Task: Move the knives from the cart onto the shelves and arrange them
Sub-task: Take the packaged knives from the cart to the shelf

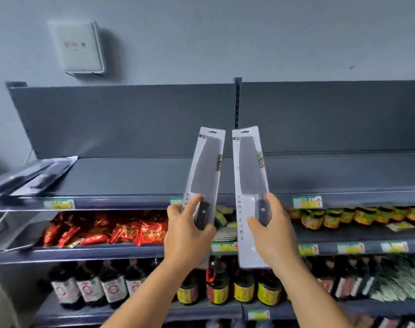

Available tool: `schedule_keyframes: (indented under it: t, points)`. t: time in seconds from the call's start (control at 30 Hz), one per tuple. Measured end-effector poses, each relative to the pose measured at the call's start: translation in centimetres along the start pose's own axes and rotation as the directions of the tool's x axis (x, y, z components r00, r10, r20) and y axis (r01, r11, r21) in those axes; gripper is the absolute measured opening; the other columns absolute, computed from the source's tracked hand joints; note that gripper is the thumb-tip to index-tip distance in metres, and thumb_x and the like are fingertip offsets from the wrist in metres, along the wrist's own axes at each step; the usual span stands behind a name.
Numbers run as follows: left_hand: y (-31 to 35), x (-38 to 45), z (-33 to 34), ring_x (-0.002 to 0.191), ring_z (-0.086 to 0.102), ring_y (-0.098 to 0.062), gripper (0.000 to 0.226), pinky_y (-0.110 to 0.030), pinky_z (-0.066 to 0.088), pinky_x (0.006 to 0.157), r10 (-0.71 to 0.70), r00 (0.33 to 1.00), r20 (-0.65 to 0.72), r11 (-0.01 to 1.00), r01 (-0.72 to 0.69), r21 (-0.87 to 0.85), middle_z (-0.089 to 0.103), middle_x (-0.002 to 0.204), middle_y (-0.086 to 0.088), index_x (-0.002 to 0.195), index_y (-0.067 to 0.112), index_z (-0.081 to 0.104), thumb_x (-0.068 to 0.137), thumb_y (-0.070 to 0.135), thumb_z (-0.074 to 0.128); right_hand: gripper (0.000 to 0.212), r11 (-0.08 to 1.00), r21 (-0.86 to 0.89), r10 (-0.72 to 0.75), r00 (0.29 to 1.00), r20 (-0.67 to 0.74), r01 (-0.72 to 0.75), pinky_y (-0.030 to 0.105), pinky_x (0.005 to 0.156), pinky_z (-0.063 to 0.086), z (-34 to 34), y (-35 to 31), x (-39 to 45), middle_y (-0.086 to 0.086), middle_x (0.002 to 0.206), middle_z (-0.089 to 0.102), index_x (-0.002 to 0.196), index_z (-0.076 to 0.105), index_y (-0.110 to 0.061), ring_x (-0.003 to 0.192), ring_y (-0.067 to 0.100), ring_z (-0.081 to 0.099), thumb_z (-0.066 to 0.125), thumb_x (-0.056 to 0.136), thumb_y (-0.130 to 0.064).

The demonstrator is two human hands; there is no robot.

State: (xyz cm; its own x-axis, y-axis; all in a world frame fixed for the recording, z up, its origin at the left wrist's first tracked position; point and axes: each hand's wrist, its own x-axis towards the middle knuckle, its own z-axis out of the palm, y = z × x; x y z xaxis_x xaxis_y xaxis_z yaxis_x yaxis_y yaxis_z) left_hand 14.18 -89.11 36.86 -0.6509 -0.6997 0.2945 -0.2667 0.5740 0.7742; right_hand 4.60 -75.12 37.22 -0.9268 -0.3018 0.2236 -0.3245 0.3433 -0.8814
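Note:
I hold two packaged cleavers upright in front of the dark grey top shelf (135, 178). My left hand (187, 235) grips the lower part of the left knife package (207, 166), thumb across its front by the black handle. My right hand (272, 235) grips the right knife package (250, 185) the same way. Both packs are clear blisters on white card, blades pointing up, tilted slightly away from each other. Several more knife packages (33, 176) lie flat at the left end of the top shelf. The cart is out of view.
Price tags (307, 201) line the shelf edges. Red snack bags (121, 230) fill the second shelf at left, jars (358, 216) at right. Dark sauce bottles (90, 287) stand on the third shelf. A white wall box (80, 47) hangs above.

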Motion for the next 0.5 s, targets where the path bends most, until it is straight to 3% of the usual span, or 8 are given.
schedule_keyframes:
  t: [0.17,0.27,0.33,0.5]
  points:
    - [-4.4,4.6,-5.4,0.081,0.057,-0.009,0.060,-0.028,0.053,0.072,-0.095,0.992,-0.080,0.995,0.096,0.011,0.033,0.122,0.005,0.134,0.043,0.041,0.081,0.029,0.065,0.063,0.999,0.023,-0.040,0.992,0.124,0.037,0.025,0.067,0.045,8.0,-3.9,2.8,-0.004,0.140,0.046,0.146,0.028,-0.030,0.108,0.017,0.052,0.058,0.091,-0.021]
    - [-6.7,7.0,-8.0,0.070,0.052,0.000,0.059,-0.019,0.045,0.061,-0.158,0.978,-0.133,0.987,0.161,0.014,0.031,0.121,0.007,0.135,0.041,0.041,0.082,0.029,0.064,0.062,0.998,0.048,-0.060,0.977,0.207,0.051,0.020,0.054,0.043,12.3,-5.9,4.2,-0.003,0.135,0.049,0.146,0.029,-0.029,0.093,0.015,0.057,0.057,0.092,-0.019]
    - [-8.1,8.6,-9.6,0.069,0.053,-0.002,0.059,-0.018,0.042,0.058,-0.201,0.966,-0.164,0.978,0.208,0.024,0.029,0.118,0.008,0.136,0.041,0.041,0.082,0.030,0.063,0.061,0.995,0.079,-0.073,0.963,0.258,0.055,0.022,0.052,0.047,15.2,-7.1,5.1,-0.002,0.132,0.051,0.145,0.030,-0.028,0.090,0.016,0.058,0.057,0.092,-0.018]
    - [-11.4,12.7,-13.2,0.089,0.060,-0.018,0.058,-0.035,0.052,0.084,-0.281,0.934,-0.222,0.949,0.305,0.081,0.034,0.120,0.005,0.134,0.038,0.045,0.080,0.028,0.062,0.058,0.988,0.147,-0.102,0.901,0.423,0.042,0.027,0.056,0.049,22.3,-9.7,7.9,0.000,0.124,0.055,0.143,0.032,-0.028,0.091,0.019,0.058,0.055,0.092,-0.012]
